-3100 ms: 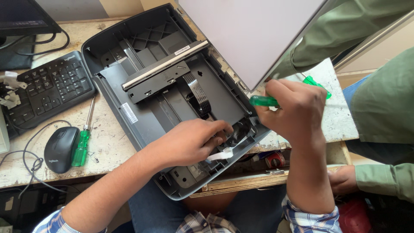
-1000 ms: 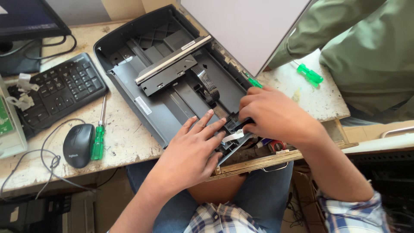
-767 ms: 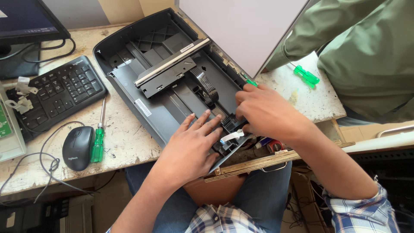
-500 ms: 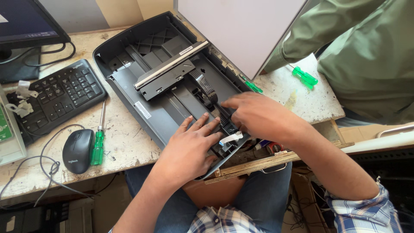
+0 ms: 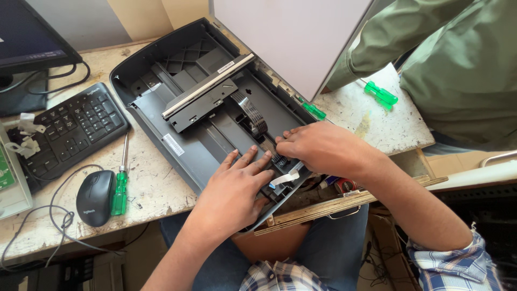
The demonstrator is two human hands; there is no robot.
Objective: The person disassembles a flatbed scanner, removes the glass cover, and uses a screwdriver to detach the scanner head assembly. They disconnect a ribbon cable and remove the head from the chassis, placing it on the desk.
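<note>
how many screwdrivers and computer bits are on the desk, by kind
green-handled screwdrivers: 3, one beside the mouse, one near the scanner's right edge, one by the green sleeve
keyboard: 1
mouse: 1
monitor: 1
open scanner body: 1
total: 7

This looks like an electronics repair workshop. An opened scanner body (image 5: 204,113) lies across a worn, stained workbench (image 5: 156,183). Green-handled screwdrivers sit near its front edge (image 5: 119,188) and toward its right corner (image 5: 381,94). A keyboard (image 5: 70,129), a mouse (image 5: 95,197) and a monitor (image 5: 27,48) crowd the left edge.
</note>
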